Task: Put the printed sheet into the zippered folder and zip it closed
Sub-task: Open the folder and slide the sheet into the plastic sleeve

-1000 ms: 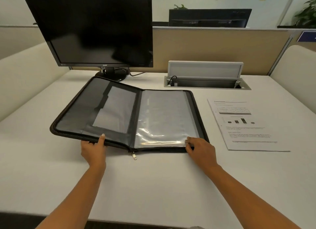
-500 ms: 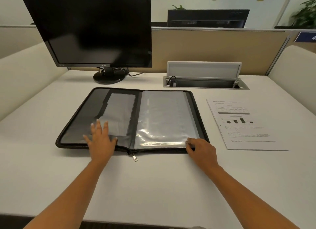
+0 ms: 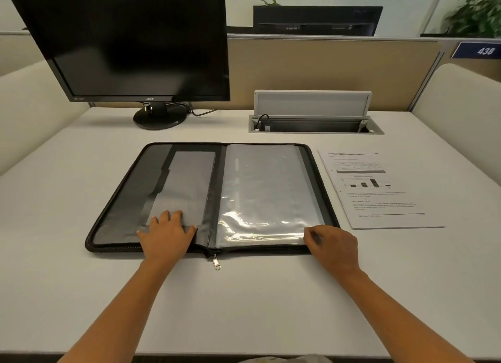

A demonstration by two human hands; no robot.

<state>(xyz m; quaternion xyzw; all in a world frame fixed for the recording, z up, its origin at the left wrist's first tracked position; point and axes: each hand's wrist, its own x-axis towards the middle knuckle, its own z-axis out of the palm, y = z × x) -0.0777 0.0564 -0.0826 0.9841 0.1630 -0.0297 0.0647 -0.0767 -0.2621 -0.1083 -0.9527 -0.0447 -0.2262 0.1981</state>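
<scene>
Black zippered folder [image 3: 122, 200] now lies flat open on the bench [image 3: 244, 308]; left cover, raised a second ago, is down. Left grip [image 3: 166, 234] presses it, fingers straight. Right grip [image 3: 332, 243] curls at clear sleeve [image 3: 265, 189] corner; pinch unclear. Beside the folder lies the printed sheet [image 3: 379, 192], not yet inserted.

Folder [image 3: 122, 200]: lying open on our desk [image 3: 244, 308], dead ahead of us
Sheet [image 3: 379, 189]: on the desk, just right of the folder
Monitor [image 3: 122, 43]: behind the folder, over to the left
Cable box [image 3: 314, 125]: sunk in the desk behind the folder's right half
Zip pull [image 3: 216, 263]: on the desk at the folder's near edge, by the spine
Left hand [image 3: 166, 234]: flat on the folder's left half
Right hand [image 3: 332, 243]: at its near right corner
</scene>
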